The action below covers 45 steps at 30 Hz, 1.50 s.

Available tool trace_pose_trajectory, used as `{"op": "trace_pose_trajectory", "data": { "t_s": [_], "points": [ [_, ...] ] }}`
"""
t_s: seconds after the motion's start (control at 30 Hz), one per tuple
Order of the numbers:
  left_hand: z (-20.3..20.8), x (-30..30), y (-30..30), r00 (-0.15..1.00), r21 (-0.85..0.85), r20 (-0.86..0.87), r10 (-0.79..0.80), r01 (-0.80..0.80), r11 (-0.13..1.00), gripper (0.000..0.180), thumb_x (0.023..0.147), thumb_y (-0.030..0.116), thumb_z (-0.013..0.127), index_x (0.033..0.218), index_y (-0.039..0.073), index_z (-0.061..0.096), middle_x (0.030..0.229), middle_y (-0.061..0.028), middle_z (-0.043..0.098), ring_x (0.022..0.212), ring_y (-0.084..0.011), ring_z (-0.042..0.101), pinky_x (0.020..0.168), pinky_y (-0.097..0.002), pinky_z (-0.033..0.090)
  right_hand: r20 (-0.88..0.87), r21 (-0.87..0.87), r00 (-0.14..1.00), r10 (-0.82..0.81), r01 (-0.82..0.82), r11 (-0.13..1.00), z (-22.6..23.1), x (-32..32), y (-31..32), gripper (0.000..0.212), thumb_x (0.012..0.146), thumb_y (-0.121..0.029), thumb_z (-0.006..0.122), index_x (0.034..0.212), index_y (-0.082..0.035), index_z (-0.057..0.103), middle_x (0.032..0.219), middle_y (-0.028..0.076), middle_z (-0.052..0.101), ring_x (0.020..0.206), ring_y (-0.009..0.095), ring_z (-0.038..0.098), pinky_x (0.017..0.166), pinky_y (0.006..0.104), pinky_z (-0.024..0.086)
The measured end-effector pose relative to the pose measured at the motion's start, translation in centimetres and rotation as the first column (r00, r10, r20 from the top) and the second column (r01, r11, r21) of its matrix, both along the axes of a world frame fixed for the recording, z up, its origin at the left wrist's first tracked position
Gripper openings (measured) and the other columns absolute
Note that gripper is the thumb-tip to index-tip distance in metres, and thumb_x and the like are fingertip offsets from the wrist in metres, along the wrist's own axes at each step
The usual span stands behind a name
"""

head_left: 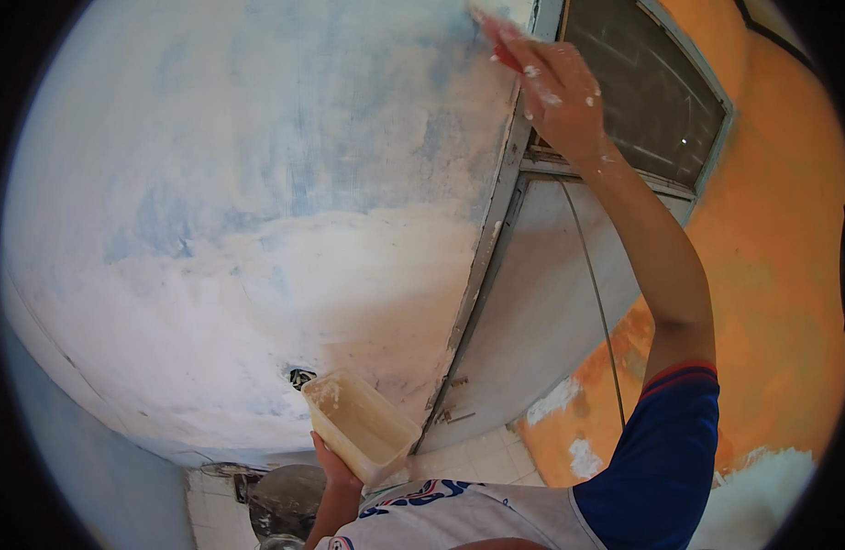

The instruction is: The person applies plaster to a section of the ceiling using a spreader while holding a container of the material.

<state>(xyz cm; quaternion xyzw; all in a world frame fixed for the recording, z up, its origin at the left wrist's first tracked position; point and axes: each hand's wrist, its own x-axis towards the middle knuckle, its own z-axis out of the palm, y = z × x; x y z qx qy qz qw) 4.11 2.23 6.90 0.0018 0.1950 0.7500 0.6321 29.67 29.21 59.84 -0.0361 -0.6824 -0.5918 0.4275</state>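
Hands (569, 99) holding smeared rectangular tub (342, 438) and red tool (508, 59), patchy wall (285, 183)

One head-worn fisheye view — down past the shirt (477, 513); facing the whitish wall (294, 202), close by.

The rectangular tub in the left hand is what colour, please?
The rectangular tub is cream, seen best in the head view.

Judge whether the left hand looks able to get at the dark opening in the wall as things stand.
Probably not: the left hand is taken up holding the tub, whose corner appears right by the opening, seemingly in the way.
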Motion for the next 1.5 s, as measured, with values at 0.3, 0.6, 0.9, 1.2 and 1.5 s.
{"op": "trace_pose_trajectory", "data": {
  "t_s": [0.3,0.6,0.9,1.2,1.5],
  "points": [
    [-2.1,-0.2,0.5,0.998,0.038,0.013,0.058,-0.058,0.998,0.074,0.107,0.067,0.022,0.159,0.017,0.036,0.156,-0.0113,0.047,0.141,-0.0353,0.048,0.117,-0.0501,0.041,0.331,-0.095,0.93,0.163,-0.139,0.986,-11.7,0.2,-0.9,0.07,0.084,-0.038,0.086,0.141,-0.009,0.057,0.155,0.014,0.045,0.131,0.027,0.061,0.104,0.0401,0.059],
    [-0.8,0.0,0.9,0.998,0.004,0.006,0.065,-0.065,0.998,0.073,0.107,0.066,0.022,0.159,0.016,0.037,0.155,-0.0127,0.049,0.138,-0.0369,0.051,0.115,-0.0517,0.043,0.181,0.189,0.98,-0.082,0.047,0.981,-1.0,2.8,0.3,0.045,0.083,-0.009,0.073,0.128,-0.008,0.07,0.123,0.011,0.072,0.111,0.026,0.07,0.085,0.0395,0.061],
    [-0.8,0.0,0.5,0.996,0.013,-0.007,0.084,-0.084,0.996,0.075,0.107,0.066,0.02,0.159,0.015,0.035,0.155,-0.0136,0.049,0.138,-0.0378,0.051,0.115,-0.0529,0.043,0.289,-0.253,0.947,0.14,-0.065,0.965,-4.5,3.0,-4.8,0.026,0.096,-0.011,0.067,0.122,-0.007,0.07,0.126,0.008,0.072,0.111,0.024,0.071,0.09,0.0389,0.062],
    [0.9,0.8,0.4,0.999,0.099,0.007,0.045,-0.046,0.994,0.076,0.106,0.067,0.021,0.16,0.015,0.035,0.155,-0.0139,0.048,0.139,-0.0383,0.05,0.115,-0.054,0.043,0.115,0.27,0.988,-0.108,0.073,0.96,2.6,-1.0,-0.9,0.037,0.09,-0.014,0.074,0.126,-0.008,0.068,0.117,0.01,0.071,0.112,0.023,0.071,0.092,0.0365,0.061],
    [0.0,0.6,0.1,0.998,0.103,0.06,0.033,-0.039,0.994,0.075,0.106,0.066,0.019,0.16,0.017,0.034,0.158,-0.0125,0.045,0.142,-0.0371,0.047,0.117,-0.0522,0.04,0.366,-0.285,0.911,0.189,-0.084,0.955,-9.9,-1.8,-6.8,0.04,0.098,-0.017,0.067,0.136,-0.004,0.062,0.133,0.013,0.067,0.121,0.026,0.067,0.088,0.0389,0.062]
  ]
}}
